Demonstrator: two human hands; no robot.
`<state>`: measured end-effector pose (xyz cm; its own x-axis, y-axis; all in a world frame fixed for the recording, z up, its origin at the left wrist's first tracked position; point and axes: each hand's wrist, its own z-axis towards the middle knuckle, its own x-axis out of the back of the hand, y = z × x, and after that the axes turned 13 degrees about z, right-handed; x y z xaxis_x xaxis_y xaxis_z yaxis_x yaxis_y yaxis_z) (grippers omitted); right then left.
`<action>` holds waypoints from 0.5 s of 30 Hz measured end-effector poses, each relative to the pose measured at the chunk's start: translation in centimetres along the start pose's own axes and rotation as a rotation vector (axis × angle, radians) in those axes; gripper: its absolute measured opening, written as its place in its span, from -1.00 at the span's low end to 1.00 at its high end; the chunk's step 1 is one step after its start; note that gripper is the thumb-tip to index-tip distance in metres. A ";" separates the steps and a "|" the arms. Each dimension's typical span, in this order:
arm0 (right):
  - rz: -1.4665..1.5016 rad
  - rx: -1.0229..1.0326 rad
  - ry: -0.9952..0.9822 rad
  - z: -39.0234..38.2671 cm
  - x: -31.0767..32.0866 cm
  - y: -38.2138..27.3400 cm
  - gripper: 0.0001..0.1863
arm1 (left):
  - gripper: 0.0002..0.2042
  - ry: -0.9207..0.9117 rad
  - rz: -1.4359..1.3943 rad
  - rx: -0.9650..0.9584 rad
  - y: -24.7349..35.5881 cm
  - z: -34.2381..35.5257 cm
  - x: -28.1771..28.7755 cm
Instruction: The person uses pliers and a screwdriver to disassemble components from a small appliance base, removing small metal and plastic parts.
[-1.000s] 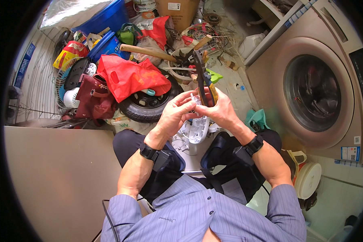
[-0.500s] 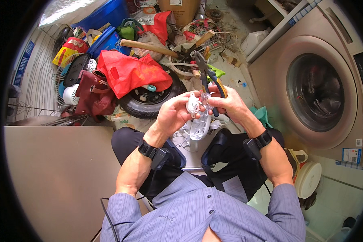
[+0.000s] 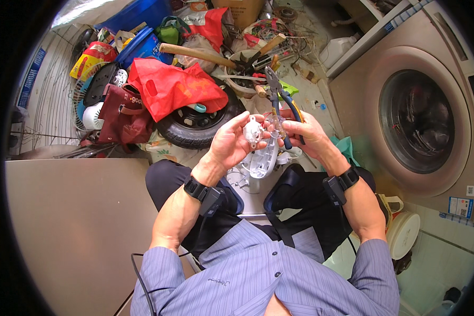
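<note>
My left hand (image 3: 230, 141) holds a small white round plastic part (image 3: 253, 131) with side tabs, raised between its fingertips. Close beside it, my right hand (image 3: 305, 136) grips black-and-yellow handled pliers (image 3: 279, 90), jaws upward, along with a small clear plastic piece (image 3: 276, 126). Below both hands, between my dark-trousered legs, lies an elongated white plastic housing (image 3: 262, 162) with white wires and small pieces around it.
A tyre (image 3: 187, 131) lies under a red bag (image 3: 171, 89), with blue tubs (image 3: 139, 47), a maroon bag (image 3: 121, 116) and long wooden handles (image 3: 195, 51) around. A washing machine (image 3: 416, 121) stands right, a flat metallic panel (image 3: 79, 221) left, a lidded bucket (image 3: 403, 231) lower right.
My hands have moved slightly apart. The white part now shows clearly in my left hand, and the pliers have shifted right with my right hand.
</note>
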<state>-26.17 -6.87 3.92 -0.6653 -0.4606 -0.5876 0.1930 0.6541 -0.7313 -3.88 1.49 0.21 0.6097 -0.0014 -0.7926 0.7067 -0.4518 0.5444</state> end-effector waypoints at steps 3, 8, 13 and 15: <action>0.032 -0.037 0.035 -0.2 -0.3 -0.1 -0.46 | -0.58 0.046 0.051 0.014 0.0 0.0 0.1; -0.002 -0.059 0.059 0.2 0.5 0.7 -0.49 | -0.74 0.083 0.255 -0.050 -0.3 -0.2 -0.3; -0.054 0.001 0.089 -0.4 0.1 0.2 -0.52 | -0.74 0.105 0.235 -0.028 -0.7 0.1 -0.6; -0.078 0.015 0.100 -0.6 -0.1 -0.2 -0.52 | -0.74 0.100 0.231 -0.021 -1.0 0.3 -0.6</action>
<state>-26.61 -6.59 4.33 -0.7470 -0.4477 -0.4916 0.1477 0.6091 -0.7792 -5.07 1.72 0.04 0.7876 -0.0136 -0.6161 0.5512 -0.4316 0.7141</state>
